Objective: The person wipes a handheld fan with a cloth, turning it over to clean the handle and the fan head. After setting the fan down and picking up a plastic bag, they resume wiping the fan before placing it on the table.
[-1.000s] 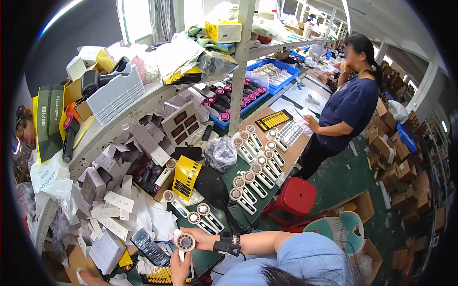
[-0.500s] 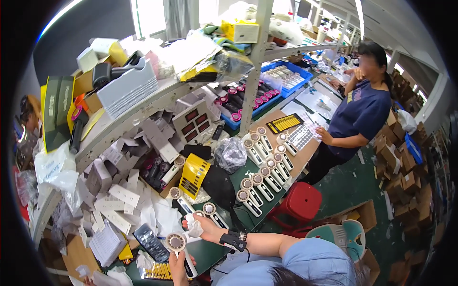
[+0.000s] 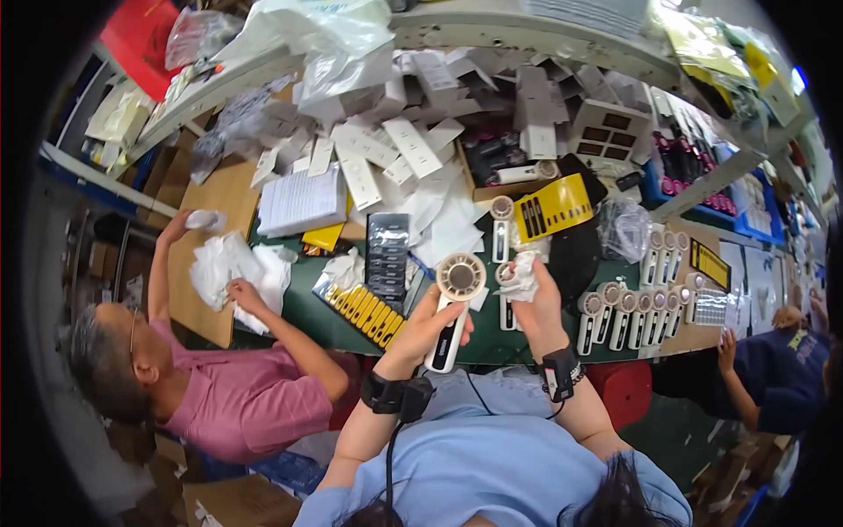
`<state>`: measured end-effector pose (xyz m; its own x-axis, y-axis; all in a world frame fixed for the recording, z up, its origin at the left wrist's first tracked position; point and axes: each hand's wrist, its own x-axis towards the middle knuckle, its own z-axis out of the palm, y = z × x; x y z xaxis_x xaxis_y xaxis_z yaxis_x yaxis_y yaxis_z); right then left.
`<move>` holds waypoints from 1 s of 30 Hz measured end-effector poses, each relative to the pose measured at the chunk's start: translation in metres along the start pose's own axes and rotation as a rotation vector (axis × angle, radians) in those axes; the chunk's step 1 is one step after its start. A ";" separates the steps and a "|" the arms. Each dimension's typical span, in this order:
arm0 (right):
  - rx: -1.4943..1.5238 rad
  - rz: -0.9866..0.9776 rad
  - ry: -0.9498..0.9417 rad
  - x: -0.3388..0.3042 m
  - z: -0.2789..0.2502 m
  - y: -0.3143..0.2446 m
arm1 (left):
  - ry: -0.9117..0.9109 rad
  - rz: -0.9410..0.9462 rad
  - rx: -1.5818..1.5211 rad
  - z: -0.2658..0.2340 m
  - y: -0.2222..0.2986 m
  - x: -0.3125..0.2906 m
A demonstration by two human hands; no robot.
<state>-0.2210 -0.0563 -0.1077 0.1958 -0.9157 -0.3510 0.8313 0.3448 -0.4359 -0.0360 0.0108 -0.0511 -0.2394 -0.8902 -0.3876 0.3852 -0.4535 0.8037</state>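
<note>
L hand (image 3: 428,327) gripping white handheld device (image 3: 461,277) over surface (image 3: 483,345) front edge, long axis approx fore-aft, round end fwd; R hand (image 3: 544,309) w/ white wad (image 3: 520,279) just right, apart.

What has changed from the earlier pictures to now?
The right hand has moved rightward off the white round-headed device, gripping crumpled tissue. The view swung left, revealing a co-worker's pink shirt. The left hand still holds the device's handle; the row of similar devices looks unmoved.
</note>
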 end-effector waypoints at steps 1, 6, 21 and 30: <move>-0.025 -0.028 -0.003 -0.003 0.007 -0.001 | 0.002 -0.003 -0.012 0.001 0.001 -0.002; -0.126 -0.077 -0.117 -0.017 0.030 -0.008 | -0.007 0.008 -0.062 -0.003 0.000 -0.004; -0.996 -0.537 -0.279 -0.037 0.068 0.019 | 0.121 0.246 0.084 0.013 -0.004 0.001; -0.998 -0.457 -0.495 -0.009 0.074 -0.017 | 0.038 0.194 0.336 0.017 0.016 -0.019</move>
<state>-0.1983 -0.0691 -0.0353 0.3481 -0.8997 0.2636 0.1502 -0.2240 -0.9629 -0.0406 0.0212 -0.0236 -0.1553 -0.9620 -0.2247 0.1049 -0.2423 0.9645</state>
